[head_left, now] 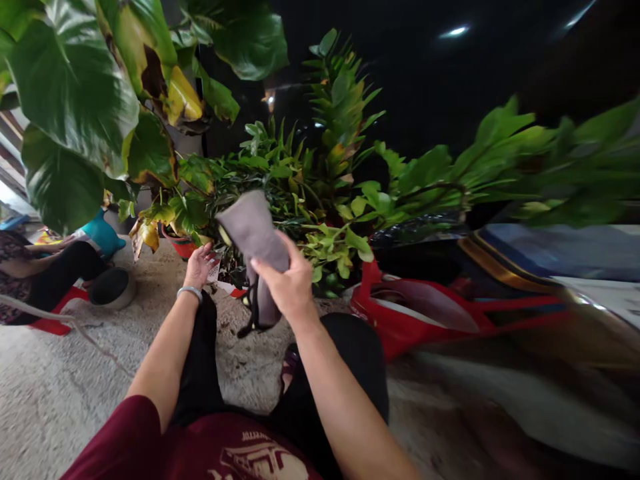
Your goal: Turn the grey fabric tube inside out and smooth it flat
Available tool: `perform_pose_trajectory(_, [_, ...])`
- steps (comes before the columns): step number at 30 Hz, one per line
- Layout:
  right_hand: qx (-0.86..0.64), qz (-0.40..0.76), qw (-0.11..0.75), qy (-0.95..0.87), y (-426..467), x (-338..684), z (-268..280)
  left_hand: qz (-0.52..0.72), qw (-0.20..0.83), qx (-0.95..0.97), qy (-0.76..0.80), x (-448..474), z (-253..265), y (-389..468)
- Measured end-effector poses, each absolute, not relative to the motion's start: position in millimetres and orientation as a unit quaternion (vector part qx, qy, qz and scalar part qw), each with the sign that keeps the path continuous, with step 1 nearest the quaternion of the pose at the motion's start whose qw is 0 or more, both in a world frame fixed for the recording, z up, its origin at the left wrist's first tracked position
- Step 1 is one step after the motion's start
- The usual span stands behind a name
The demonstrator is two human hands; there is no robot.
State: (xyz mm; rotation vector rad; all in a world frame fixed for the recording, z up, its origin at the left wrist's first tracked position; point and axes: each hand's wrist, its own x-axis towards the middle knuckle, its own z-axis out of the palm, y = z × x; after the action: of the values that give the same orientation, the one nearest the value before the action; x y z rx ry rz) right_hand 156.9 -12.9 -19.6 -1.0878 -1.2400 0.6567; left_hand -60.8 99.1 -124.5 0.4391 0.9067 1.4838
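A grey cloth pouch with a black drawstring hangs tilted in front of the plants. My right hand wraps around its middle, thumb across the front. What the pouch holds, if anything, is hidden. To the left and apart from it, my left hand has its fingers spread and holds nothing. That hand is close to a reddish plant pot. Leafy green plants stand just beyond both hands.
A red bag stands open at the right, blurred. Large leaves overhang the upper left. At the far left another person sits, leg visible, near a dark round bowl on the concrete floor.
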Motion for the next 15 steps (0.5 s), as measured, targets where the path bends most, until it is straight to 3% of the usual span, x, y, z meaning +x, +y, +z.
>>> perform_pose_trajectory(4, [-0.491, 0.244, 0.651, -0.525, 25.4, 151.3, -12.0, 0.633, 0.643, 0.183, 0.392, -57.3, -125.1, 96.9])
perform_pose_trajectory(10, [-0.518, 0.387, 0.493, -0.582, -36.4, 122.4, -85.8, 0.635, 0.644, 0.166, 0.393, -61.5, -129.4, 98.9])
perform_pose_trajectory(12, [-0.508, 0.397, 0.508, -0.571, -52.8, 133.0, -85.6, 0.635, 0.641, 0.166, 0.398, -63.4, -129.8, 98.9])
perform_pose_trajectory(15, [-0.528, 0.324, 0.602, -0.504, -34.7, 162.6, -59.7, 0.643, 0.625, 0.184, 0.403, -62.3, -128.5, 97.1])
